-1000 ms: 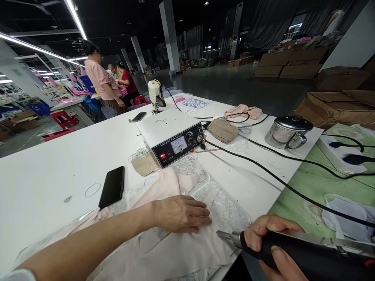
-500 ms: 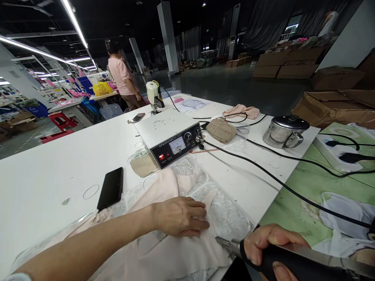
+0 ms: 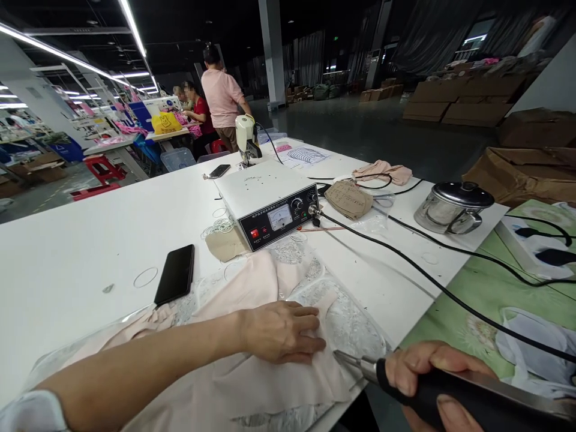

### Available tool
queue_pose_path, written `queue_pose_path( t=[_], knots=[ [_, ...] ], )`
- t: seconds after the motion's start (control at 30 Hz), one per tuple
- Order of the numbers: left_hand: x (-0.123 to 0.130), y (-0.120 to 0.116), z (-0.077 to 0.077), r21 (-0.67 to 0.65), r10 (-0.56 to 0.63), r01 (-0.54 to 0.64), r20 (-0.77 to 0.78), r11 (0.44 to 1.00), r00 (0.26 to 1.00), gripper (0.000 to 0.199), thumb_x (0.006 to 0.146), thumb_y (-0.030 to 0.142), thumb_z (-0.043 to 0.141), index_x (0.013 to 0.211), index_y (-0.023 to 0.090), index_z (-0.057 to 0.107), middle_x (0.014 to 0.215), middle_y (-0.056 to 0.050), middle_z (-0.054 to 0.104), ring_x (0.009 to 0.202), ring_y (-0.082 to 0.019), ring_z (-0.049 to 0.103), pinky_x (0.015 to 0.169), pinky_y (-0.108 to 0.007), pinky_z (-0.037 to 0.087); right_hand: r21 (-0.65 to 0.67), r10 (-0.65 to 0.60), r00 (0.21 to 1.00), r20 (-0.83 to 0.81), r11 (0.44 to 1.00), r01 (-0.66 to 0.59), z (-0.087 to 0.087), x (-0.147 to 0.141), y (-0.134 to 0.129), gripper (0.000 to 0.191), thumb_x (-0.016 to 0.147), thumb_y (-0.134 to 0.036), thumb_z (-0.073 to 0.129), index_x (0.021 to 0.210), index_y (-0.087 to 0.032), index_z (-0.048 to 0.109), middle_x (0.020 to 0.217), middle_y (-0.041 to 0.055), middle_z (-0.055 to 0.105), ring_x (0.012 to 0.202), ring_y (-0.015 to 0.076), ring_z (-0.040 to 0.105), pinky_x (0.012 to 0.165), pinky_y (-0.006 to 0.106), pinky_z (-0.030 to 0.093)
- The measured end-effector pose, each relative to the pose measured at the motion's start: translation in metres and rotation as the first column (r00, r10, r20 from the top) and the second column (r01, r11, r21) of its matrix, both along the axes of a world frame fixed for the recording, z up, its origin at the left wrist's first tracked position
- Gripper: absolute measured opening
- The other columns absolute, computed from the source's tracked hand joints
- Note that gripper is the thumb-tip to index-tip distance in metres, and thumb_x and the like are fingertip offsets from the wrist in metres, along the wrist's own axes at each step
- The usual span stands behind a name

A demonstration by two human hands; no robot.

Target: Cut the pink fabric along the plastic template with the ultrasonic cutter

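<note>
The tool [image 3: 495, 404], clamped in the right hand [image 3: 432, 355], is aimed from the cloth's [image 3: 270, 387] right edge toward the left hand [image 3: 283, 331], laid thereon, fingers slightly parted.

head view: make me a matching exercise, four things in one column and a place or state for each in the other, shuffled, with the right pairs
1. left hand
2. right hand
3. lidded mug
4. meter box

A. stands near the right edge of the white table
B. has a red switch on its front
C. rests on the pale pink fabric
D. grips a black tool

Pairs: 1-C, 2-D, 3-A, 4-B
</note>
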State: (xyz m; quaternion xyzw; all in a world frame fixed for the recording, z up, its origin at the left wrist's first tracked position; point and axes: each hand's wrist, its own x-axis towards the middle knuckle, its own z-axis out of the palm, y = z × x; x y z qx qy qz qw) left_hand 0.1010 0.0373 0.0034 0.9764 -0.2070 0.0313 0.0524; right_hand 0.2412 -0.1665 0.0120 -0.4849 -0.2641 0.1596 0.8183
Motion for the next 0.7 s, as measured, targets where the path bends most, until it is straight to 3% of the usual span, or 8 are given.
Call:
queue_pose_path(
  t=[0.17,0.33,0.7],
  knots=[
    [0.000,-0.001,-0.001,0.001,-0.012,0.012,0.015,1.000,1.000,0.031,0.098,0.038,0.054,0.117,0.016,0.065,0.106,-0.011,0.064,0.116,-0.025,0.058,0.103,-0.032,0.046,0.126,0.006,0.997,-0.077,0.992,0.003,-0.013,0.008,0.017,0.014,0.078,-0.028,0.066,0.088,-0.024,0.057,0.076,-0.0004,0.048,0.057,0.0127,0.051,0.049,0.032,0.053],
    [0.000,-0.002,-0.001,0.008,-0.005,0.005,0.016,1.000,1.000,0.031,0.098,0.039,0.053,0.116,0.017,0.067,0.108,-0.010,0.064,0.117,-0.026,0.057,0.103,-0.031,0.044,0.141,0.029,0.995,-0.094,0.990,-0.016,-0.020,0.010,0.028,0.013,0.077,-0.024,0.063,0.089,-0.023,0.057,0.079,-0.0011,0.049,0.058,0.0117,0.051,0.052,0.032,0.053],
    [0.000,-0.001,-0.001,0.009,-0.023,0.023,0.030,1.000,0.999,0.032,0.098,0.038,0.052,0.117,0.017,0.066,0.110,-0.011,0.064,0.118,-0.027,0.057,0.099,-0.032,0.046,0.122,0.025,0.997,-0.070,0.992,-0.017,-0.017,0.008,0.032,0.015,0.076,-0.025,0.064,0.089,-0.023,0.057,0.077,-0.0018,0.051,0.057,0.0116,0.051,0.051,0.031,0.051]
  ],
)
